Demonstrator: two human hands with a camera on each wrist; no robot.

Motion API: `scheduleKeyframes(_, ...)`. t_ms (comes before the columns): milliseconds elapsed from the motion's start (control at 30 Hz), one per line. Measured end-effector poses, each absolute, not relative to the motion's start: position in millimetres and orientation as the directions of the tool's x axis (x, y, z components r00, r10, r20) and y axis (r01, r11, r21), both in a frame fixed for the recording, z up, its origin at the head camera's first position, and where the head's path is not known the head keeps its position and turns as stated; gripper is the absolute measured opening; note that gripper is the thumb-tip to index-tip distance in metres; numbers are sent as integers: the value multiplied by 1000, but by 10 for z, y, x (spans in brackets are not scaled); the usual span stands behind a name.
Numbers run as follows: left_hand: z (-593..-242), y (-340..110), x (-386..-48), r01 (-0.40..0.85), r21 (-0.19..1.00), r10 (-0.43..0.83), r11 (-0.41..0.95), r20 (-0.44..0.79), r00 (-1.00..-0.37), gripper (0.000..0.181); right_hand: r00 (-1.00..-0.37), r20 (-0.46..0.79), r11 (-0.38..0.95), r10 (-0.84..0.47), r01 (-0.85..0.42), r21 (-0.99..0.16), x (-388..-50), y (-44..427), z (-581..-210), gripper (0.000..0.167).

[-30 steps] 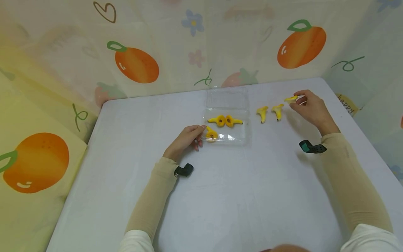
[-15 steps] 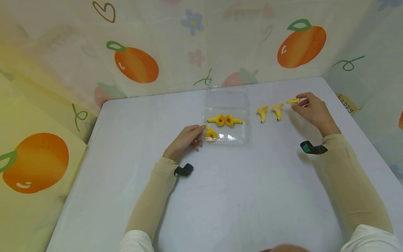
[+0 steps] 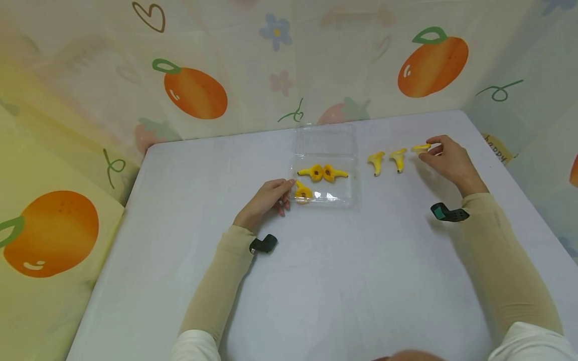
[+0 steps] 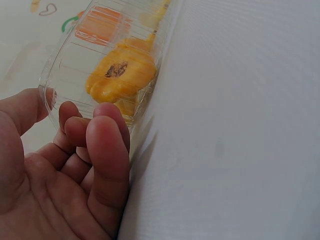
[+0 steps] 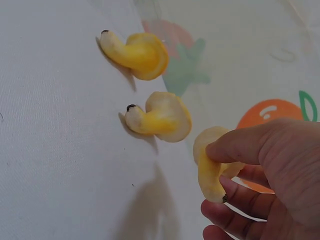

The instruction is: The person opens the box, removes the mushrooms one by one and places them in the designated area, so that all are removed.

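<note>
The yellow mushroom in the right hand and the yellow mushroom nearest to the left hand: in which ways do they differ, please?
The held mushroom is pinched by the right hand, while the boxed mushroom lies in the clear box. In the right wrist view the held mushroom shows a pale underside; in the left wrist view the boxed mushroom shows a deeper yellow face with a dark centre. Both have a cap and a stem.

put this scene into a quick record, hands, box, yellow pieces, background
left hand: holds the clear box by its left side
right hand: pinches a yellow mushroom-shaped piece
lid: open, at the box's far side
in box: three similar pieces
loose on table: two more pieces, between box and right hand
behind table: fruit-print cloth
</note>
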State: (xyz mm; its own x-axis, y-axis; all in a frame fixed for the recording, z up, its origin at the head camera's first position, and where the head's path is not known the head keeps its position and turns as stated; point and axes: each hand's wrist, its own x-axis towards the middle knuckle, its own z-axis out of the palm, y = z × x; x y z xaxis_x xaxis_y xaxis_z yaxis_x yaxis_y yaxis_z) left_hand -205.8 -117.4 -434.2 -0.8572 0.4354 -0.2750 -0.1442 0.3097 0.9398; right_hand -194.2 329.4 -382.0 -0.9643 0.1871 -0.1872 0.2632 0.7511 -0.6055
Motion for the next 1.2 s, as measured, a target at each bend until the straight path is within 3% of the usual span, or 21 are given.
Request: scheduleKeyframes(1200, -4341, -1180, -2066, -165, 935, 426, 314, -294, -856, 44, -944, -271, 740, 187, 317, -593, -1995, 3347, -3957, 66)
